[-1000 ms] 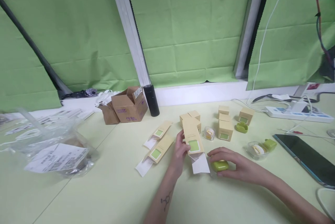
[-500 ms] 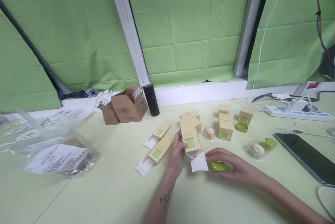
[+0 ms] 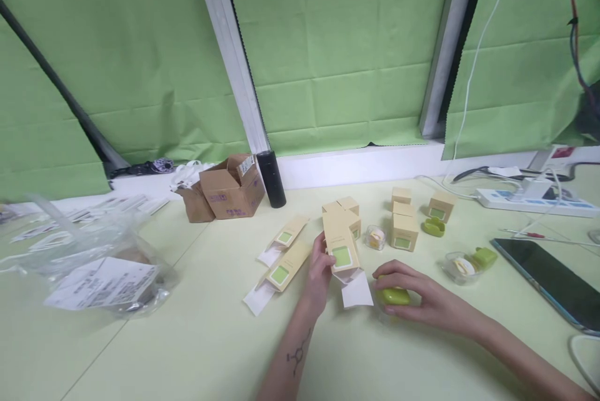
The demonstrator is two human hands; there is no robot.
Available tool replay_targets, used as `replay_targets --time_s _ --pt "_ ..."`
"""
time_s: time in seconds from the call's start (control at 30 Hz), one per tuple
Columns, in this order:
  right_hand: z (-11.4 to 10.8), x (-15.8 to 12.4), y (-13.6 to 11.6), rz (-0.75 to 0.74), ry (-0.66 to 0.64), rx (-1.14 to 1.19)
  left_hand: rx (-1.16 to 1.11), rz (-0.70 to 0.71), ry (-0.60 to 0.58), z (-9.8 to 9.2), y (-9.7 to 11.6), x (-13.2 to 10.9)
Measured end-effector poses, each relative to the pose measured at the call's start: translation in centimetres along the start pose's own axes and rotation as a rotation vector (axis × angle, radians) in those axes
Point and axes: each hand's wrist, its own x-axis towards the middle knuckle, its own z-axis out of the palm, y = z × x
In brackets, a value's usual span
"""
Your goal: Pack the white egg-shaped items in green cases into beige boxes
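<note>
Carton (image 3: 338,235) is at lower centre, left hand (image 3: 320,272) gripping its side, likely angled so the open white flap (image 3: 357,292) leaves access, while right hand (image 3: 417,290) grips green case (image 3: 395,297) just beside it.

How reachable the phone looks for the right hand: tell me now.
Probably yes: nothing lies on the phone, though the right hand has its fingers on a green case and may need freeing first.
</note>
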Motion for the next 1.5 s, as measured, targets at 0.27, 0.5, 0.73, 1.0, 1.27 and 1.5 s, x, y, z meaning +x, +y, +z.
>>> replay_targets --time_s 0.27,0.5,0.73,1.0,1.27,1.5 --pt "-0.2 0.1 -0.3 0.012 -0.025 -0.003 0.01 -0.009 -0.002 0.1 0.1 -0.1" --pt "0.0 0.0 0.2 -0.059 0.069 0.004 -0.001 0.004 -0.017 0.0 -0.1 0.0" --pt "-0.3 0.0 -0.6 -0.013 -0.068 -0.05 0.003 -0.023 0.006 0.0 -0.2 0.0" --pt "0.2 0.2 0.8 0.076 0.144 0.064 0.354 -0.105 -0.062 -1.0 0.0 0.1" --pt "0.4 0.7 1.8 0.271 0.336 0.168 0.796 0.126 0.113 -0.3 0.5 -0.1" --pt "0.5 0.9 2.5 0.377 0.53 0.276 1.259 0.369 -0.297 2.8 -1.6 -1.9"
